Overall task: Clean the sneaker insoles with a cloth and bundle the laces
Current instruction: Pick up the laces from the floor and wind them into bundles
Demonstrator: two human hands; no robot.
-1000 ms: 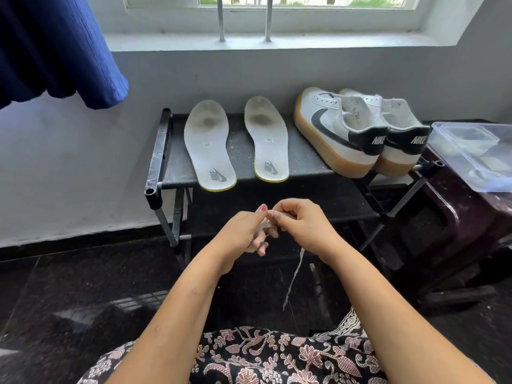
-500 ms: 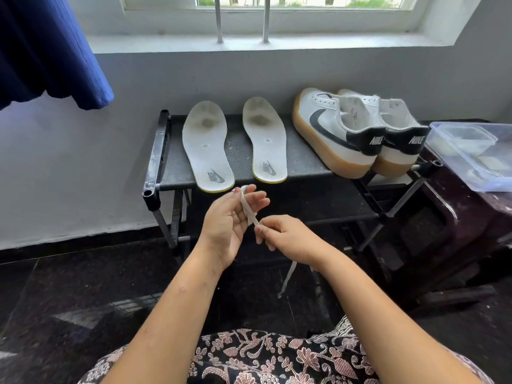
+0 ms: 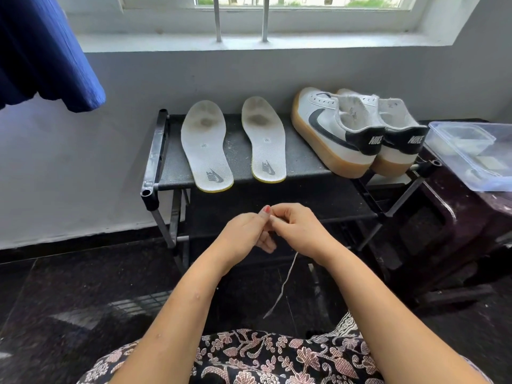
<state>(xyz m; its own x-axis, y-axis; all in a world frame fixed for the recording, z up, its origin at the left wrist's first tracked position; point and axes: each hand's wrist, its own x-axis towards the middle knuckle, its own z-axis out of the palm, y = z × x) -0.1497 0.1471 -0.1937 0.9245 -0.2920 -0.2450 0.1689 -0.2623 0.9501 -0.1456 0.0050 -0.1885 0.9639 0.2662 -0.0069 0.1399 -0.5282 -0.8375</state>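
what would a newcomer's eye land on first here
The left hand and right hand meet at the centre and pinch a lace, whose end dangles towards the lap. Behind them, two stained insoles lie side by side on a black rack. A pair of white sneakers stands to their right.

Left insole point(image 3: 206, 146) and right insole point(image 3: 264, 139): white, flat, side by side on the rack point(image 3: 299, 159), logo heels at its front edge, toe ends grey with dirt. Lace point(image 3: 282, 286): thin, grey, pinched between left hand point(image 3: 243, 234) and right hand point(image 3: 299, 231) before the rack, tail dangling.
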